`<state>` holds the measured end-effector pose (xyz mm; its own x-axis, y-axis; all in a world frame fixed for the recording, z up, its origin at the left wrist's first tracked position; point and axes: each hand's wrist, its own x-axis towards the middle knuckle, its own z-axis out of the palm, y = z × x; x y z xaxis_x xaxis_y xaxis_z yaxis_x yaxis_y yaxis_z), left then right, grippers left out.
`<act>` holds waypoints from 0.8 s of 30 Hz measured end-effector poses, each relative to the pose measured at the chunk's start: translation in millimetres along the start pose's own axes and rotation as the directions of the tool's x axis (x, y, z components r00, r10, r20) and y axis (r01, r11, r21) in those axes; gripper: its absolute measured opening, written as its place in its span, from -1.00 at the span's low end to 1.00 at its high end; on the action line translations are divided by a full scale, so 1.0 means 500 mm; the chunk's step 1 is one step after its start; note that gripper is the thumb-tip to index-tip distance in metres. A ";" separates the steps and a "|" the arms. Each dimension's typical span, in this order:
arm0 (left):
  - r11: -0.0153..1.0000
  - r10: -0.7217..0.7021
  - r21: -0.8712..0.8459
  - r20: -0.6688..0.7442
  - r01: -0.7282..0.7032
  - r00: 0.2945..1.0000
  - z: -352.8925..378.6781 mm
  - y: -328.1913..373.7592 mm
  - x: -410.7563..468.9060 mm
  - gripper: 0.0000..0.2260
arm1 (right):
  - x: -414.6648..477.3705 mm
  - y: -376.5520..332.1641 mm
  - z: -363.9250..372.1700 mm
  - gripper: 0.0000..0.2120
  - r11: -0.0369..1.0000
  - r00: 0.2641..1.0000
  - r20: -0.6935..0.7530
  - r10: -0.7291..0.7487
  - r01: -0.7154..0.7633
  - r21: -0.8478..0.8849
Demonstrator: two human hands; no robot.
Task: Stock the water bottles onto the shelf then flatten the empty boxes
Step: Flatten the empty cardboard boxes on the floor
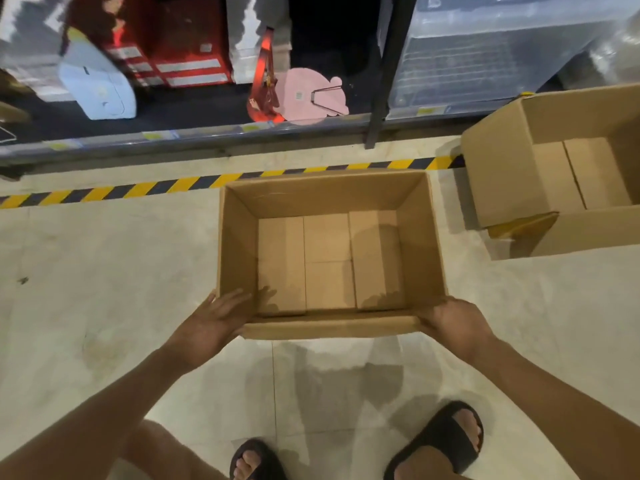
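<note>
An empty brown cardboard box [325,194] stands open in the middle of the floor, its bottom flaps showing inside. My left hand [216,318] lies against the box's near left corner with fingers stretched along the wall. My right hand [450,322] grips the near right corner, fingers wrapped round the edge. A second empty cardboard box [502,174] sits open at the right, partly cut off by the frame. No water bottles are in view.
A low shelf [194,138] runs along the back with red boxes, a white pouch and a pink round item [304,95]. A black upright post [384,81] divides it from a wrapped pallet. Yellow-black tape [156,188] marks the floor. My sandalled feet are below.
</note>
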<state>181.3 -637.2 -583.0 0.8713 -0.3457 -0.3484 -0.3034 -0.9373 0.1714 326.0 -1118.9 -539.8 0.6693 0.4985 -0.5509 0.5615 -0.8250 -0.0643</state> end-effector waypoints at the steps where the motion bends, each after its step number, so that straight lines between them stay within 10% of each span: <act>1: 1.000 0.004 -0.009 -0.061 -0.004 0.998 0.007 0.008 0.003 -0.61 | 0.000 0.003 0.004 -0.83 1.000 1.000 -0.026 -0.012 0.012 0.017; 9: 0.998 -0.023 -0.057 -0.268 0.008 0.963 0.060 0.017 0.018 -0.59 | 0.023 0.035 0.093 -0.76 0.986 0.932 -0.340 -0.125 0.156 0.066; 13: 0.986 -0.065 -0.166 -0.363 0.004 0.929 0.069 0.019 0.022 -0.53 | 0.016 0.011 0.091 -0.62 0.976 0.934 -0.355 0.047 0.032 0.214; 17: 0.804 -0.408 -0.581 -0.390 0.123 0.825 0.054 0.023 0.042 -0.19 | 0.026 -0.016 0.079 -0.44 0.972 0.872 -0.466 0.150 -0.045 0.229; 20: 0.432 -0.666 -0.876 -0.150 0.214 0.731 0.046 0.012 0.074 0.03 | 0.044 -0.039 0.074 0.13 0.818 0.797 -0.429 0.426 -0.138 0.558; 24: 0.335 -0.617 -0.915 -0.033 0.224 0.786 0.070 -0.019 0.096 -0.17 | 0.066 -0.051 0.114 0.31 0.372 0.733 -0.121 0.669 -0.190 0.909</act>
<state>212.6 -646.4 -633.9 0.8849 0.3085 -0.3490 0.4470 -0.3514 0.8226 306.2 -1096.7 -603.8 0.9252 -0.1546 -0.3466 -0.3605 -0.6436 -0.6751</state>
